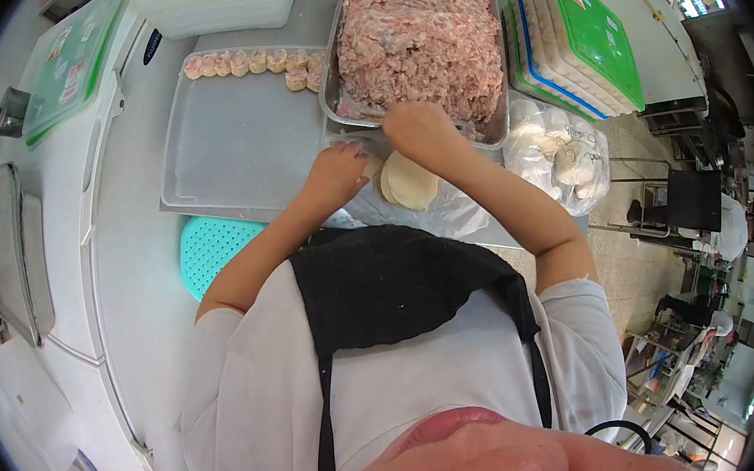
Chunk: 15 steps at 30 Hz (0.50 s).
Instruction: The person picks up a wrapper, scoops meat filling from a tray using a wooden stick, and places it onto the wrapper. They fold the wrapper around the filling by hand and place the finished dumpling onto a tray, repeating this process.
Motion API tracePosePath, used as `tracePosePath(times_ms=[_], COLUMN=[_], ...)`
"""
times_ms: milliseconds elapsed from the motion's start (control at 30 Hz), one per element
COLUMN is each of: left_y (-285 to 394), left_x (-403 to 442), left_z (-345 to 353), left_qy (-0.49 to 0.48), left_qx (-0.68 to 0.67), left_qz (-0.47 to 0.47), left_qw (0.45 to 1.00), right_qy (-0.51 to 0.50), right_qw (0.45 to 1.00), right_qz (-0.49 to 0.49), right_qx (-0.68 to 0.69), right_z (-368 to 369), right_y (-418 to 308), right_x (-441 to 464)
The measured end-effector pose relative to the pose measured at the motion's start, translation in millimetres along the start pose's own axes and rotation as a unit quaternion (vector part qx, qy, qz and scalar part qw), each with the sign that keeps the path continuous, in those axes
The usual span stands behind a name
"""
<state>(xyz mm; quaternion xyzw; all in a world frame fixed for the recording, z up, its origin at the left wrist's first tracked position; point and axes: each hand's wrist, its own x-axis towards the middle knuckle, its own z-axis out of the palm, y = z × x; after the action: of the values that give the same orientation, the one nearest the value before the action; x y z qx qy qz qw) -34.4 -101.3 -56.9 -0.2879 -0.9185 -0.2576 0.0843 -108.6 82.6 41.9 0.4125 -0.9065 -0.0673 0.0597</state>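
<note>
My left hand (335, 176) is curled just left of a stack of round pale dough wrappers (410, 183), and a wrapper edge (372, 165) shows at its fingertips. Closed at the near edge of the metal tray (503, 114), my right hand (422, 133) hides whatever its fingers grip. Pink minced filling (418, 45) is heaped in that tray. To the left, a translucent plastic tray (236, 140) bears a row of small filled dumplings (240, 63) along its far edge, with a few more at its right end.
Green-lidded boxes (594, 37) are stacked right of the filling. Below them lies a plastic bag of white dough pieces (560, 159). A turquoise perforated board (215, 249) pokes out under the left tray. Clear containers (214, 1) stand at the back. People are in the far right background.
</note>
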Motion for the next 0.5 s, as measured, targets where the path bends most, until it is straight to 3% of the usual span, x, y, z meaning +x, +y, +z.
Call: tracePosePath(times_ms=[67, 167, 233, 300, 333, 400, 433, 467, 500], left_y=[-3.4, -5.3, -4.5, -4.1, -1.1, 3.8, 2.7, 0.2, -1.3], left_x=[2.3, 2.0, -1.6, -2.3, -2.6, -6.0, -6.7, -6.3, -6.4], left_z=[0.8, -0.9, -2.4, -5.4, -10.3, -20.2, -21.1, -21.8, -23.1], left_qy=[-0.020, -0.035, -0.033, 0.013, 0.014, 0.039, 0.040, 0.036, 0.033], left_qx=[0.015, 0.009, -0.015, -0.144, -0.144, -0.288, -0.288, -0.450, -0.595], left_qz=[0.006, 0.006, 0.000, -0.028, -0.028, -0.149, -0.152, -0.229, -0.296], left_qw=[1.000, 0.999, 0.999, 0.989, 0.989, 0.945, 0.945, 0.862, 0.746], right_qy=[-0.015, 0.025, -0.009, -0.040, -0.027, -0.014, -0.054, -0.094, -0.092], right_qw=[1.000, 0.996, 0.998, 0.998, 0.999, 1.000, 0.998, 0.994, 0.995], right_qz=[-0.004, 0.088, 0.060, 0.037, 0.010, -0.018, 0.015, 0.047, 0.043], right_qx=[-0.020, -0.005, -0.013, -0.022, -0.018, -0.013, -0.005, 0.001, 0.001], right_z=[-23.5, -27.5, -6.9, 0.1, -2.6, -10.7, -23.0, -28.1, -23.8], right_y=[2.3, 39.5, 25.8, 10.9, -0.5, 2.5, 19.9, 32.2, 38.4], right_x=[-3.0, 6.4, 4.7, 0.5, -6.8, -9.5, -4.5, 2.4, 10.5])
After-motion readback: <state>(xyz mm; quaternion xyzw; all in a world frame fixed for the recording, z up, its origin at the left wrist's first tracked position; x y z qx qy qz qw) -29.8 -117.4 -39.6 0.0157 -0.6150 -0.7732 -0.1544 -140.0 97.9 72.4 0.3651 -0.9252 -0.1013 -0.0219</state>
